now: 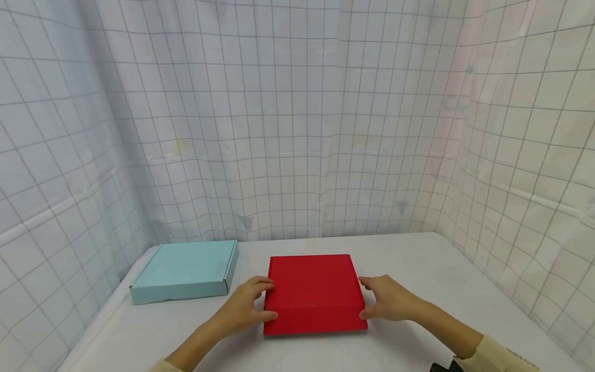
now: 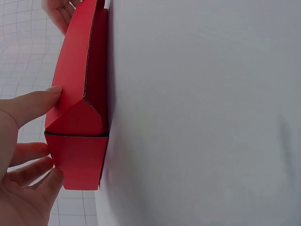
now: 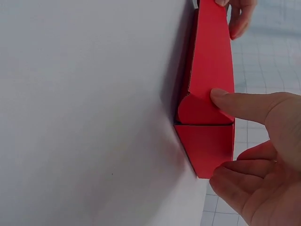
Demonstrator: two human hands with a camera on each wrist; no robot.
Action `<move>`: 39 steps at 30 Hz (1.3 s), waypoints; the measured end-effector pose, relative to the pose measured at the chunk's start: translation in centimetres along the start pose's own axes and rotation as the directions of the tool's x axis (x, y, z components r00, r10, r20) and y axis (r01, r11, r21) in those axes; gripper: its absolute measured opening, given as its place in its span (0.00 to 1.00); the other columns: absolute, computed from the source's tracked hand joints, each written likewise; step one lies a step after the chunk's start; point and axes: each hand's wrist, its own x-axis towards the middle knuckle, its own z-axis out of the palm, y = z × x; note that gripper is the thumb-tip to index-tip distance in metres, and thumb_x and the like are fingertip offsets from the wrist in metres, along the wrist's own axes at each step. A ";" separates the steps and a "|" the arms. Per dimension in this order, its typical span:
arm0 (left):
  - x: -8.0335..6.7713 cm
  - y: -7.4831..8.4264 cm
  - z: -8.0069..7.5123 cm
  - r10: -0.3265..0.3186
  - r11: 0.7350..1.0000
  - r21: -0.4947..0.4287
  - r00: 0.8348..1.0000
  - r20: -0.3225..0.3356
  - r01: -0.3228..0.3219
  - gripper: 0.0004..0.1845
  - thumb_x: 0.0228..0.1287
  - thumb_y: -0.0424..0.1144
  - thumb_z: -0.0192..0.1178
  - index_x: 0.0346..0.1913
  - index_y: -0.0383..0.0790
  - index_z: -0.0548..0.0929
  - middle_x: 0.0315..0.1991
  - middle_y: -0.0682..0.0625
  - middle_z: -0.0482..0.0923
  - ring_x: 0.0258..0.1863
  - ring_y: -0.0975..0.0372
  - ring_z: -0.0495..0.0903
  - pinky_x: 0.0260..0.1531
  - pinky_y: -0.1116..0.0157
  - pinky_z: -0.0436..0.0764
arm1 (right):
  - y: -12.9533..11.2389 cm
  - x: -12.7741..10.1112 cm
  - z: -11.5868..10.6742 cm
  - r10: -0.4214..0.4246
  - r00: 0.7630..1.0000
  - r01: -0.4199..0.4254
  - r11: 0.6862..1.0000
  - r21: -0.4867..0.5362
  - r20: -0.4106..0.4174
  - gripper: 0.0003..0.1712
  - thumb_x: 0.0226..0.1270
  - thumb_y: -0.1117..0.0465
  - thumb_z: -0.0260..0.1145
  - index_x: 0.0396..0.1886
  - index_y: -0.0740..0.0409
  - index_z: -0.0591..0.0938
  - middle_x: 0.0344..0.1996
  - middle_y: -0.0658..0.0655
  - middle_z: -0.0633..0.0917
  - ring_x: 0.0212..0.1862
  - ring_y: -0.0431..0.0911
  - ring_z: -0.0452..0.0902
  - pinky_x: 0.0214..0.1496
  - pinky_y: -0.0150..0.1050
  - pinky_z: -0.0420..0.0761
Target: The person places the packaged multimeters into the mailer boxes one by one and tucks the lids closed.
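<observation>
From the head camera I see the red cardboard box (image 1: 314,292) lying flat and shut on the white table (image 1: 418,268), near the front edge and roughly centred before me; it is close to square, so I cannot call a clear long axis, but its sides run square to the table's edges and its front flap faces me; my left hand (image 1: 245,308) holds the box at its left front corner, thumb against the near part and fingers curled over the left edge onto the lid; my right hand (image 1: 389,298) mirrors it at the right front corner, fingers spread along the right side; in the left wrist view the thumb (image 2: 33,106) presses on the lid above the rounded tuck flap while the other fingers wrap the front wall; the right wrist view shows the same, the thumb (image 3: 244,106) on the rounded flap and curled fingers on the front wall; the box sits flush on the table in both; a pale blue cardboard box (image 1: 186,271), also shut and flat, lies to the left and slightly further back, apart from the red one; a gridded white curtain (image 1: 297,119) encloses the table behind and on both sides.
</observation>
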 end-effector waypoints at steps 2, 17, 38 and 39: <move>-0.3 -0.1 0.1 -0.047 0.999 -0.018 0.999 -0.018 0.046 0.37 0.54 0.42 0.81 0.64 0.27 0.79 0.62 0.40 0.75 0.59 0.44 0.77 0.49 0.51 0.85 | 0.0 0.0 0.0 0.003 1.000 -0.003 1.000 -0.007 0.002 0.47 0.53 0.54 0.83 0.67 0.75 0.74 0.53 0.65 0.85 0.57 0.61 0.80 0.55 0.57 0.83; -1.1 -1.7 0.2 -0.186 0.928 -0.313 0.979 0.077 0.201 0.39 0.55 0.38 0.80 0.63 0.18 0.76 0.53 0.37 0.84 0.48 0.48 0.87 0.48 0.54 0.86 | 1.5 0.4 0.9 -0.041 0.998 0.023 0.953 0.302 0.055 0.42 0.60 0.63 0.80 0.70 0.74 0.72 0.61 0.65 0.82 0.60 0.60 0.81 0.55 0.51 0.84; -0.5 -0.9 -0.3 -0.214 0.929 -0.286 0.971 0.103 0.235 0.33 0.50 0.30 0.81 0.57 0.18 0.80 0.45 0.40 0.87 0.43 0.49 0.88 0.45 0.52 0.87 | 1.7 0.5 1.2 0.069 0.995 -0.097 0.874 0.477 0.077 0.38 0.54 0.70 0.81 0.63 0.81 0.75 0.53 0.68 0.86 0.55 0.62 0.84 0.54 0.50 0.85; -0.4 -0.8 -0.3 -0.212 0.932 -0.278 0.972 0.105 0.233 0.32 0.49 0.30 0.82 0.56 0.19 0.80 0.44 0.41 0.88 0.42 0.50 0.88 0.45 0.52 0.87 | 1.6 0.5 1.2 0.064 0.995 -0.092 0.880 0.465 0.077 0.37 0.55 0.70 0.81 0.62 0.80 0.76 0.53 0.67 0.86 0.55 0.61 0.84 0.53 0.50 0.85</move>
